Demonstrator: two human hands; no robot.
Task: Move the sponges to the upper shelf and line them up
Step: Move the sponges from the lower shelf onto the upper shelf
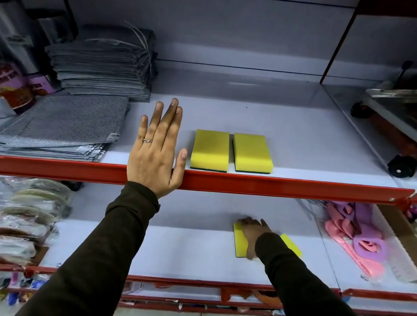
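Observation:
Two yellow sponges with dark green undersides lie side by side near the front of the upper shelf (306, 131), the left sponge (210, 150) and the right sponge (252, 152). My left hand (156, 147) rests flat and open on that shelf's red front rail (276, 186), just left of them. On the lower shelf (168, 250) my right hand (252, 234) lies over a yellow sponge (239, 242), fingers around it. Another yellow sponge (292, 245) shows partly behind my right wrist.
Grey mesh cloths (60, 123) and a folded grey stack (101, 71) fill the upper shelf's left. A metal tray on a red wheeled item (407, 121) stands at the right. Bagged goods (15, 218) sit lower left, pink and purple items (355, 235) lower right.

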